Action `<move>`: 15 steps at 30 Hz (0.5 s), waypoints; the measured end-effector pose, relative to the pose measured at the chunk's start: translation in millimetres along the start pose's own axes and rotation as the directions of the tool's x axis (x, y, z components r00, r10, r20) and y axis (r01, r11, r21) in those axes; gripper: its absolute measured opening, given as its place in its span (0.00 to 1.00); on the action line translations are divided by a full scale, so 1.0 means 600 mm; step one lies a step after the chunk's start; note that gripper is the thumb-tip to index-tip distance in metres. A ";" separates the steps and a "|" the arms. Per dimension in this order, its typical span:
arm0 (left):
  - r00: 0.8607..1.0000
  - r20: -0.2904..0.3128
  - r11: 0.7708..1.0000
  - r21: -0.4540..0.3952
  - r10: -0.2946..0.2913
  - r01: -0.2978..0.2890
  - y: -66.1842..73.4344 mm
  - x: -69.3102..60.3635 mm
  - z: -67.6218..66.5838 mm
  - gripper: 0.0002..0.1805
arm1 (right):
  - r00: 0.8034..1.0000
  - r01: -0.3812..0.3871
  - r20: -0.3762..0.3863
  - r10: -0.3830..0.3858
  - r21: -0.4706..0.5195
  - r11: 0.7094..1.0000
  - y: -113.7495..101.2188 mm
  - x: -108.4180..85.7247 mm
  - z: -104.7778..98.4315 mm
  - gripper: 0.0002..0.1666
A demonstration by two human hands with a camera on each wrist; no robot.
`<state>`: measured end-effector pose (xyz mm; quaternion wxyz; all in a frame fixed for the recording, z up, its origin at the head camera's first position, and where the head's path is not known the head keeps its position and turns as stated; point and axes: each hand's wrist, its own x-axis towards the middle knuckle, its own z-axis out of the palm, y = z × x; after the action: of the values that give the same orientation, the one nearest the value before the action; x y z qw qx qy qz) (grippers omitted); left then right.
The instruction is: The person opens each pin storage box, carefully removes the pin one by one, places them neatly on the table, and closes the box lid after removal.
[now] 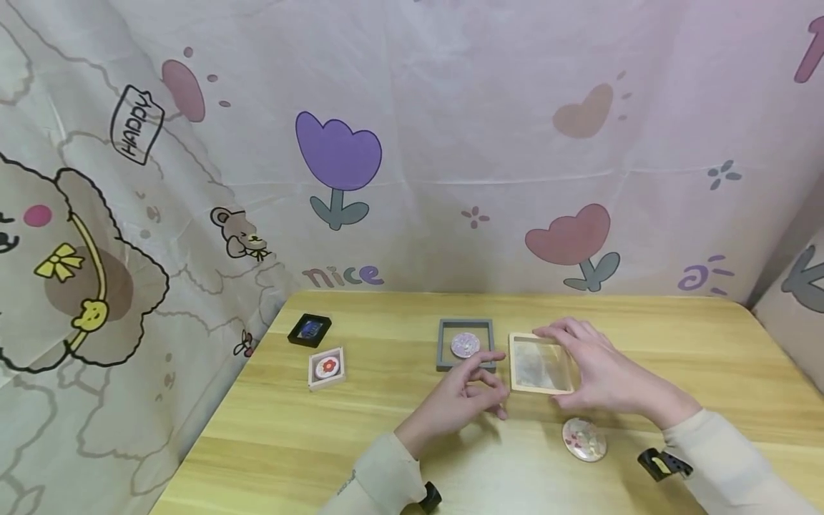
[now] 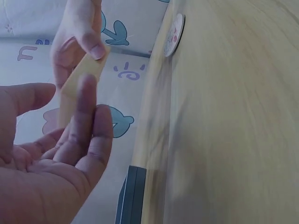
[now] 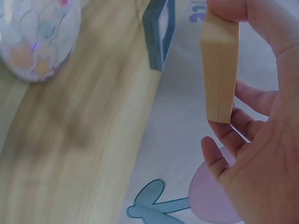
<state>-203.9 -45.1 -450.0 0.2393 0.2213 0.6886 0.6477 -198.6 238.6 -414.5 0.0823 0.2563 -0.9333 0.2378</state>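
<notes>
Pale cartoon-print cloth [image 1: 438,236] hangs behind a wood-grain table [image 1: 257,443], and look at those fingers: the right hand [image 1: 599,368] grips the cream frame [image 1: 539,390] by its edges, up off the tabletop! Left hand [image 1: 460,400], loosely bent and holding nothing, hovers just beside it; touching or not, I can't tell. That frame looks light and stiff, its clear panel [image 1: 542,366] probably slick and easily smudged, so take the rims. Counting now: four frames, one cream, one grey [image 1: 466,323], one pale pink [image 1: 328,383], one black [image 1: 302,342]; three discs, one loose disc [image 1: 584,439] near the right hand, one purplish disc [image 1: 465,345] inside the grey, one flower disc [image 1: 327,368] inside the pink.
</notes>
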 end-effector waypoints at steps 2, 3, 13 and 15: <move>1.000 -0.015 1.000 0.001 0.000 0.000 -0.001 -0.005 -0.003 0.29 | 1.000 -0.016 0.017 0.016 0.009 1.000 0.010 0.000 0.001 0.58; 1.000 -0.020 1.000 0.005 -0.001 0.001 -0.001 -0.007 -0.004 0.28 | 1.000 -0.022 0.020 0.022 0.007 1.000 0.016 -0.001 0.003 0.59; 0.999 -0.049 0.999 0.052 0.002 0.001 -0.005 -0.027 -0.027 0.23 | 0.995 -0.093 0.040 0.093 -0.014 0.996 0.083 -0.010 0.009 0.58; 0.999 -0.055 0.999 0.052 0.002 0.001 -0.007 -0.027 -0.032 0.24 | 0.993 -0.106 0.043 0.107 -0.028 0.994 0.093 -0.012 0.008 0.59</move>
<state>-202.9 -70.5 -452.4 0.2143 0.2100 0.7115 0.6354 -221.5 281.5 -442.9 0.0520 0.2101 -0.9502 0.2243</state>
